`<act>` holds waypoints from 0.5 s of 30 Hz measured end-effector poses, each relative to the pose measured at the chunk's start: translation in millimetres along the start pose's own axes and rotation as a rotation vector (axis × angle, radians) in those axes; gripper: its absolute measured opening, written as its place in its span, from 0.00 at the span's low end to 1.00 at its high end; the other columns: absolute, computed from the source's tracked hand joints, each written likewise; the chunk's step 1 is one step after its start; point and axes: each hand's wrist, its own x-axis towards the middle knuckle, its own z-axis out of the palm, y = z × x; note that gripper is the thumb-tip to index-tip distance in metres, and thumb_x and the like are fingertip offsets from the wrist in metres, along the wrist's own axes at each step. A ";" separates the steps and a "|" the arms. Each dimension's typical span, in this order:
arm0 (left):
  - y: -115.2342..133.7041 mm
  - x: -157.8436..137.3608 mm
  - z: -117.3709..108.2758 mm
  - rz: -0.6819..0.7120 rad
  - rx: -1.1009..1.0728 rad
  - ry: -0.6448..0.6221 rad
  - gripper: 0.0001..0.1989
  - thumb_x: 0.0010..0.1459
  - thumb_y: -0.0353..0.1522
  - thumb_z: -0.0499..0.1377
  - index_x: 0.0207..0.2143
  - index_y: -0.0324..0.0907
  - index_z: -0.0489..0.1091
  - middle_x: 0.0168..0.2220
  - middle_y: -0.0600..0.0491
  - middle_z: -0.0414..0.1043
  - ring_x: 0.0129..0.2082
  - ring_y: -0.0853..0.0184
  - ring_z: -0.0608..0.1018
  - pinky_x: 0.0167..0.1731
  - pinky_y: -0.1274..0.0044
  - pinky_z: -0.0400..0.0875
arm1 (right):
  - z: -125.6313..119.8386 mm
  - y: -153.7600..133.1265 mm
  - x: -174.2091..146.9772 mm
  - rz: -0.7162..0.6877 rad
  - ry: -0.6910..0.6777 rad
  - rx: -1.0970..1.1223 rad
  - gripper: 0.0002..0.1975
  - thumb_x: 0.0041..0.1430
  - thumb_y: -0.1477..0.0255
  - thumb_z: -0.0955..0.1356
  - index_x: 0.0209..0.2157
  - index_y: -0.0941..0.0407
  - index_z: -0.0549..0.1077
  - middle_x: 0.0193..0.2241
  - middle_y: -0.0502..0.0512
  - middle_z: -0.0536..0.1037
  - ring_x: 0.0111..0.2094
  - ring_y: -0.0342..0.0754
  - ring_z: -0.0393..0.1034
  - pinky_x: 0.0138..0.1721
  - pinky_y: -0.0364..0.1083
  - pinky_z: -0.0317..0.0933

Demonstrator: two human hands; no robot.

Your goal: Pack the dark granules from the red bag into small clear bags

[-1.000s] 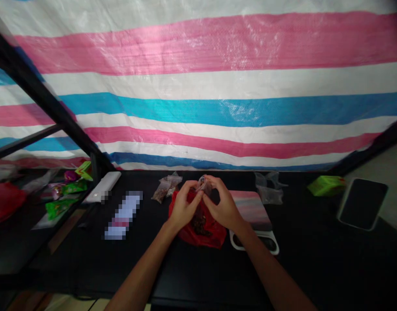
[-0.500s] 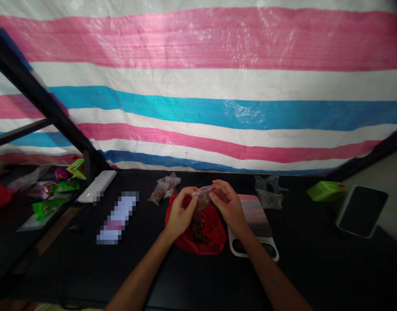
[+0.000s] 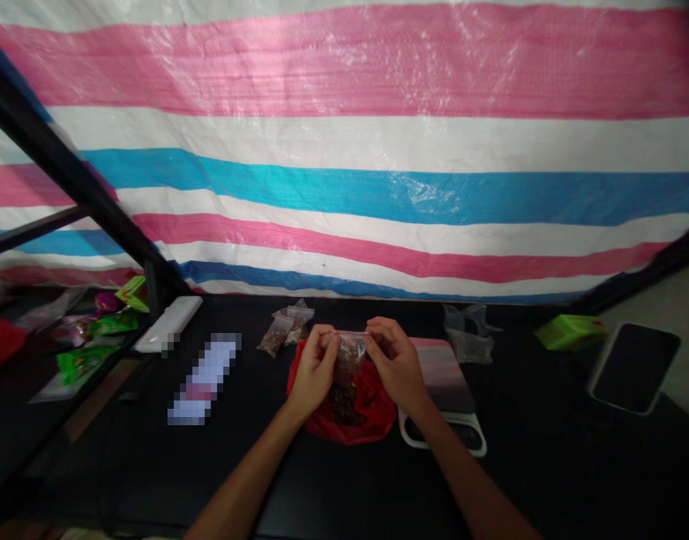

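A small clear zip bag (image 3: 351,351) hangs upright between my two hands over a red plastic bag. My left hand (image 3: 316,367) pinches its top left corner, and my right hand (image 3: 396,361) pinches the top right corner. Below, the red plastic bag (image 3: 378,424) lies spread on the black table, with dark brown bits (image 3: 345,405) heaped inside it. How much the zip bag contains is hard to make out. Just right of the red bag, partly behind my right hand and forearm, sits a kitchen scale (image 3: 444,375) with a pinkish-grey top and white frame.
Several filled zip bags (image 3: 277,334) lie behind my left hand. Clear empty bags (image 3: 471,341) rest beyond the scale. A green box (image 3: 572,331) and a phone (image 3: 633,367) stand at right. White device (image 3: 172,322) and green packets (image 3: 85,361) are at left, near a black frame bar (image 3: 108,217).
The zip bag's top edge, tilted and bunched before, is now stretched level between my hands. My left hand has shifted slightly; both keep their pinch on the bag.
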 end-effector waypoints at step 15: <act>-0.6 -3.0 4.6 0.022 0.025 0.026 0.14 0.68 0.45 0.56 0.41 0.44 0.65 0.28 0.60 0.62 0.24 0.73 0.64 0.24 0.82 0.61 | 4.5 0.0 -4.7 -0.034 0.042 -0.043 0.14 0.66 0.64 0.69 0.51 0.51 0.70 0.40 0.52 0.76 0.37 0.47 0.71 0.40 0.47 0.65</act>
